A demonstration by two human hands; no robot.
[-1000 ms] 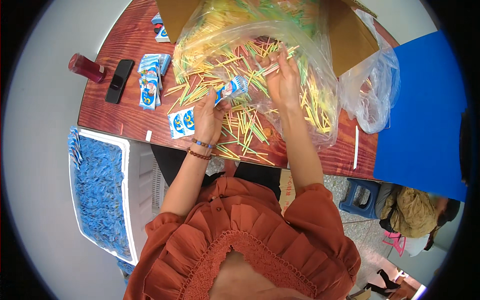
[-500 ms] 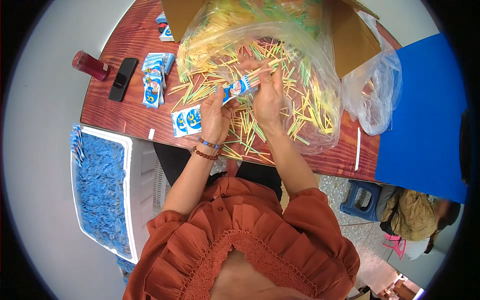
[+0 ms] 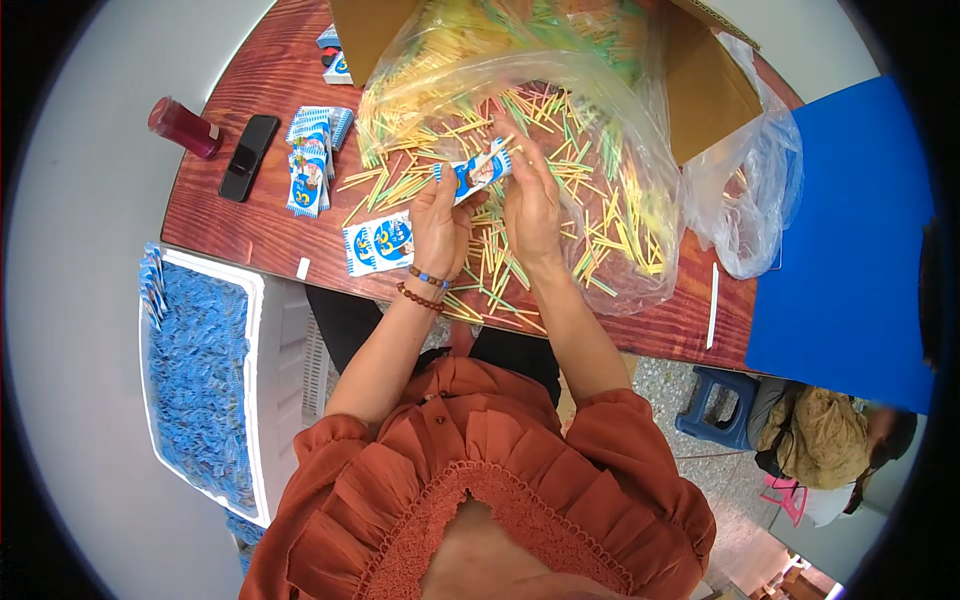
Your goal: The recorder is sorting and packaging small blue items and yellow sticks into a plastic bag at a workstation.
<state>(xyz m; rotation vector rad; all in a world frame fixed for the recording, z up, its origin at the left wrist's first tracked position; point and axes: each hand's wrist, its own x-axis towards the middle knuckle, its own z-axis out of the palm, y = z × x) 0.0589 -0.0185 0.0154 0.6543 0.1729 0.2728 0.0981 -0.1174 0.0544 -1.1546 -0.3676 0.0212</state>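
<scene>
My left hand (image 3: 438,222), with two beaded bracelets at its wrist, grips a small blue-and-white packet (image 3: 478,176) from its lower left. At the packet's right end is my right hand (image 3: 534,208), touching it, with fingers stretched out and apart. A few pale thin sticks show at the packet's upper right end, beside those fingers; how far they go in is hard to make out. Flat on the table, left of my left hand, lie blue-and-white packets (image 3: 378,244). Many thin yellow, green and pink sticks (image 3: 492,262) are strewn beneath and around both hands.
A clear plastic bag (image 3: 640,200) of sticks spills from a cardboard box (image 3: 722,98). Stacked packets (image 3: 309,178), a black phone (image 3: 249,158) and a red jar (image 3: 184,127) stand left. A white foam box (image 3: 258,385) full of blue packets is lower left; a blue stool (image 3: 716,405), lower right.
The sticks that stuck out from my right hand now show much less beyond the packet. My right fingers have straightened at its end, and my left hand has shifted slightly right.
</scene>
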